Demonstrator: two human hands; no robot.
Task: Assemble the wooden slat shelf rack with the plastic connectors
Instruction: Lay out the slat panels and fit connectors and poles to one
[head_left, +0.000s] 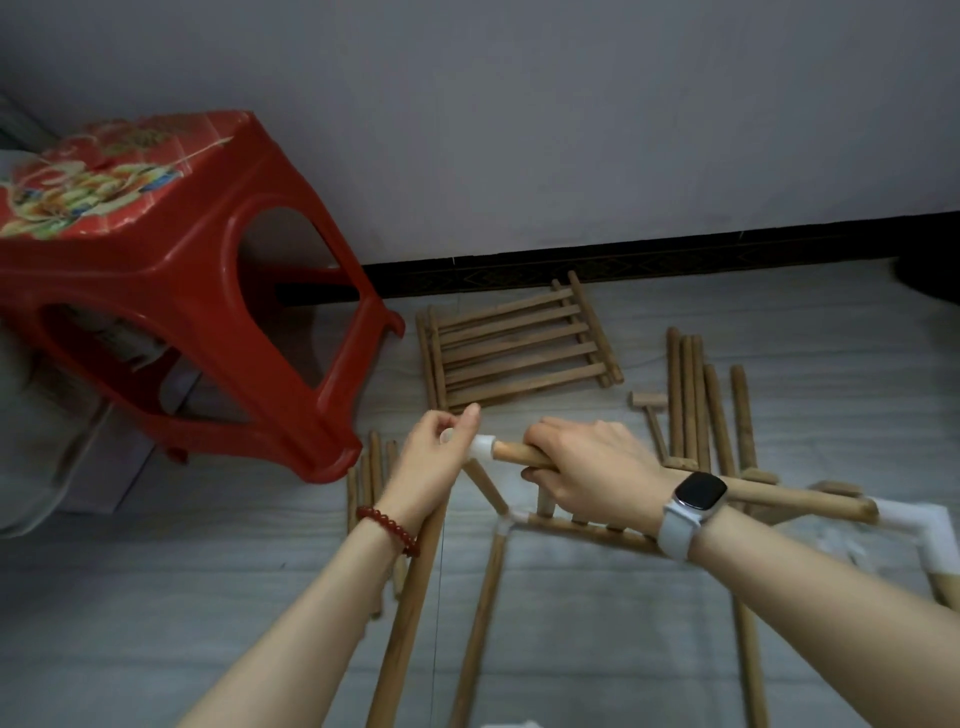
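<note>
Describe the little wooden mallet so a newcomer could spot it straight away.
Start at the red plastic stool on the left and look right along the floor, past the flat slatted wooden panel. Between that panel and the row of loose wooden rods lies the mallet. Unlike the long plain rods beside it, it is short and T-shaped, a blocky head crossing a thin handle.

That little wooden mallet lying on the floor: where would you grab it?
Grip the mallet by its thin handle, coming straight down from above. It lies flat with the blocky head toward the wall, and the handle's left side has bare floor for fingers.
</note>
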